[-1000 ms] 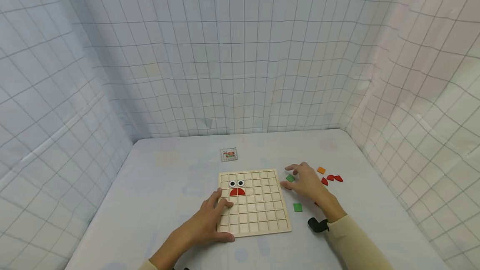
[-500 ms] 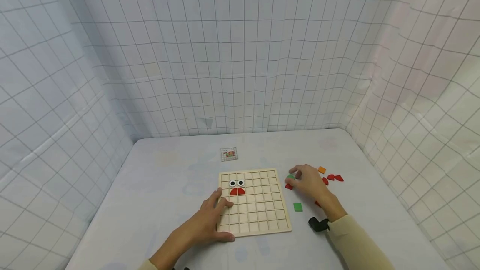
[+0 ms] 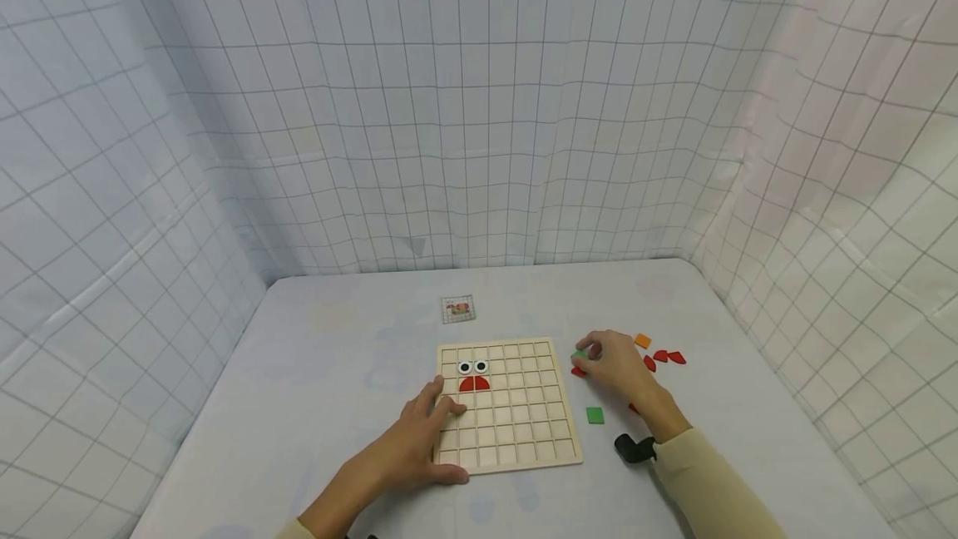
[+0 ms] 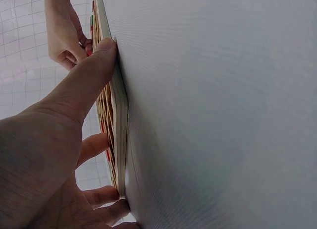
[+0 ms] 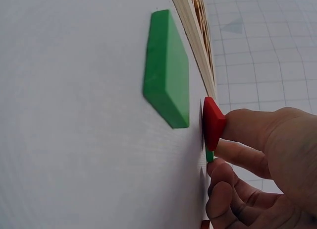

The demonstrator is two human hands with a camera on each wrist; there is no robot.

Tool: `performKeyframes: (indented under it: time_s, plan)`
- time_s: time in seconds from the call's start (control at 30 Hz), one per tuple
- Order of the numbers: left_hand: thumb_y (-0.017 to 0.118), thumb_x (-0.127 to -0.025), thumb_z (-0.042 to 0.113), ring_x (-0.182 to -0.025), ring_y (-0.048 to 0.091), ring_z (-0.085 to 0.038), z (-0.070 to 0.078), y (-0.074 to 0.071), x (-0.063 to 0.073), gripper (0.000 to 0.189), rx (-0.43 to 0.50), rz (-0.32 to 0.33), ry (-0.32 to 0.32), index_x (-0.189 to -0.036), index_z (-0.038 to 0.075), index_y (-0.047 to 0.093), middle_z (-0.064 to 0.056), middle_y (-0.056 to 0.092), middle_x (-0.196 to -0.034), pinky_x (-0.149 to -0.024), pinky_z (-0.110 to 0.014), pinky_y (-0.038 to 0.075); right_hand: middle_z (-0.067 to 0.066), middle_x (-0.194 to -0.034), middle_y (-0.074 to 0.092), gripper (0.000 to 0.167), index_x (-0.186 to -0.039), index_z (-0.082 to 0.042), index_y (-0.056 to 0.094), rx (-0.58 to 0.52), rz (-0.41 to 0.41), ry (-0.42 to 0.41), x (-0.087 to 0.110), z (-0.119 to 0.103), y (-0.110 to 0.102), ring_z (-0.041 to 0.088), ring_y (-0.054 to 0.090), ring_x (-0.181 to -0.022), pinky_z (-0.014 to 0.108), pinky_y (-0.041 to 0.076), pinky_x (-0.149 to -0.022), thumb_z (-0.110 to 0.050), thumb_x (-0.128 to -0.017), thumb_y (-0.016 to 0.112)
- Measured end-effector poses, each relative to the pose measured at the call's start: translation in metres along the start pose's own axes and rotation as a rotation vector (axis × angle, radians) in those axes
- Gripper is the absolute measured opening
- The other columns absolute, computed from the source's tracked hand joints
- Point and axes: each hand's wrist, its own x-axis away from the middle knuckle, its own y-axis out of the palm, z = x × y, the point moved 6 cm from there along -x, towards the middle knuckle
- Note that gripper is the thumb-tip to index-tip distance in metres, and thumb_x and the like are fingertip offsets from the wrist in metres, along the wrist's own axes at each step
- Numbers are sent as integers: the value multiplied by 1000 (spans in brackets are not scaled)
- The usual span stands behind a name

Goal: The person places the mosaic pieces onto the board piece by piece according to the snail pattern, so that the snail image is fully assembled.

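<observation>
A pale wooden grid board (image 3: 518,414) lies on the table. My left hand (image 3: 415,443) grips its near left corner, thumb on the front edge and fingers at the left side, index fingertip on its face. Two eye tiles (image 3: 473,367) and two red quarter-round pieces (image 3: 475,384) sit in its upper left cells. Right of the board, my right hand (image 3: 615,364) pinches a red piece (image 5: 214,124), tilted up from the table; the thumb's tip is hidden behind it. Just beyond is a green tile (image 3: 580,354), partly covered by fingers. Another green square (image 3: 595,415) lies nearer.
Beyond the right hand lie an orange square (image 3: 643,341) and several loose red pieces (image 3: 660,355). A small picture card (image 3: 458,309) lies behind the board. Gridded white curtains (image 3: 479,131) enclose the table on the back and sides.
My right hand's thumb and fingers have drawn closer together, over the red piece, which has shifted slightly. The left hand and the board have stayed in place.
</observation>
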Motion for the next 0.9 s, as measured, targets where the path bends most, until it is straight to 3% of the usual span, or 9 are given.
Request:
performKeyframes:
  time_s: [0.9]
  plan:
    - [106,-83,53,-163,41,-68,-1,1,0,88,-4,10,13,-148,13,62,-38,29,-184,-124,-81,50,9,-99,78,21,-117,-6,87,-25,49,-13,1,-10,-2,18,65,-86,28,54,-72,-18,-100,90]
